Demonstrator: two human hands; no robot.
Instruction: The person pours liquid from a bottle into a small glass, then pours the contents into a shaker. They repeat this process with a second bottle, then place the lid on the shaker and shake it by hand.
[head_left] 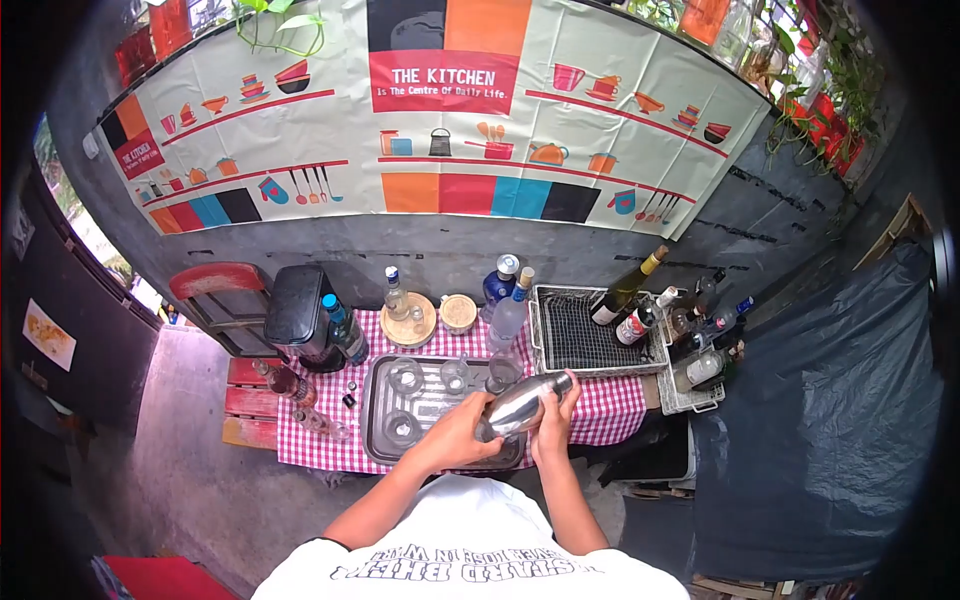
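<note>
A shiny metal cocktail shaker (522,404) is held tilted in front of me, its narrow end up and to the right. My left hand (463,434) closes around the lower left end. My right hand (553,421) grips the upper right part near the cap. Beneath the shaker lies a dark ribbed tray (374,400) bearing several glasses: one glass (405,376) at the back left, another glass (402,428) at the front left, a glass mug (456,375) in the middle and a further glass (503,371) just behind the shaker. My hands partly hide the tray's front right.
On the checkered tablecloth (320,455) stand a blue-capped bottle (345,332), small bottles (312,420) and a clear bottle (508,322). A wire basket (575,369) with bottles is at right. Behind are a wooden board (402,335) and a black bin-like container (297,305).
</note>
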